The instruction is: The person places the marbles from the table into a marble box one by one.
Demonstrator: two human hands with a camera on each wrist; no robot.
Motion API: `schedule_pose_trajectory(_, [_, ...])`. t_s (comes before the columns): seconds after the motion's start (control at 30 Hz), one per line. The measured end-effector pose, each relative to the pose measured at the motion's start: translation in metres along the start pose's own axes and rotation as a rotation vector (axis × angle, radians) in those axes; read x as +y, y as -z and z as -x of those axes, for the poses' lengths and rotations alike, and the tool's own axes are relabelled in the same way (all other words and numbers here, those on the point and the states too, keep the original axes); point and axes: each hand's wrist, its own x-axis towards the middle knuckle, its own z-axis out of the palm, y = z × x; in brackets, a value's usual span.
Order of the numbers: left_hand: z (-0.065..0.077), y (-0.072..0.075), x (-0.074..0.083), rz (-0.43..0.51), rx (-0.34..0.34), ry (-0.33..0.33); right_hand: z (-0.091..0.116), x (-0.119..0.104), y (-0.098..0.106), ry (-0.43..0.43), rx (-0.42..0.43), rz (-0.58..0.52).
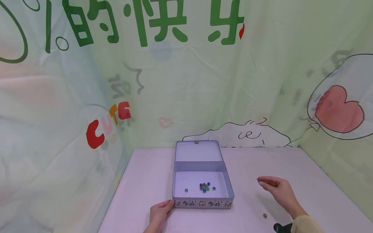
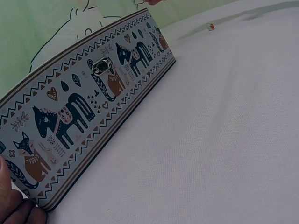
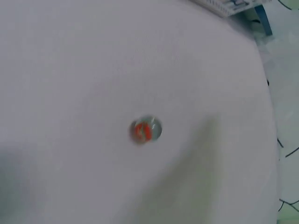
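Note:
An open tin box [image 1: 203,203], patterned with horses and foxes, stands on the table with its lid raised at the back. Several glass marbles [image 1: 204,187] lie on its floor. My left hand [image 1: 160,212] holds the box's front left corner, also seen at the edge of the left wrist view. To the right of the box, my right hand [image 1: 276,191] is raised above the table. Between its thumb and fingertips it pinches what looks like a small glassy marble [image 2: 138,2], mostly hidden. Below this hand, a clear marble with a red swirl [image 3: 148,129] lies on the tabletop.
The white-covered table [image 1: 247,161] reaches back to a printed curtain [image 1: 175,81], which also hangs along both sides. The raised lid [image 1: 199,152] stands close to the back curtain. A dark wrist strap [image 1: 281,228] shows by the right sleeve.

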Motion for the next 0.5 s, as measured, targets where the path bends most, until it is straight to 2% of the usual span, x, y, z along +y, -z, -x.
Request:
schedule_pose_trajectory(0.13, [0.002, 0.000, 0.001, 0.005, -0.006, -0.004, 0.008, 0.017, 0.007, 0.001, -0.010, 0.007])
schedule_pose_trajectory(0.27, [0.001, 0.001, 0.000, 0.004, -0.008, 0.000, 0.016, 0.039, 0.005, -0.017, -0.023, 0.010])
schedule_pose_trajectory(0.5, [0.000, 0.001, 0.000, 0.000, -0.001, 0.008, 0.027, 0.065, -0.006, -0.118, -0.060, -0.035])
